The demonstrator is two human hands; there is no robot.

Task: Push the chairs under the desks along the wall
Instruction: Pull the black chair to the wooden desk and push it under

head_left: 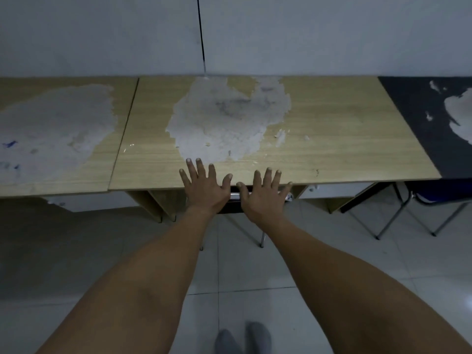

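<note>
Both arms reach out straight. The left hand (204, 186) and right hand (264, 194) are spread flat, fingers splayed, gripping nothing, side by side over the front edge of the middle desk (332, 139). Beneath them sits a dark chair (231, 204), its back at that edge and mostly hidden, its legs showing on the floor (102, 251). Open palms suit a shove, not a lift. I judge this chair about home. Another chair (434, 198) waits under the black desk (413, 118) at the right.
</note>
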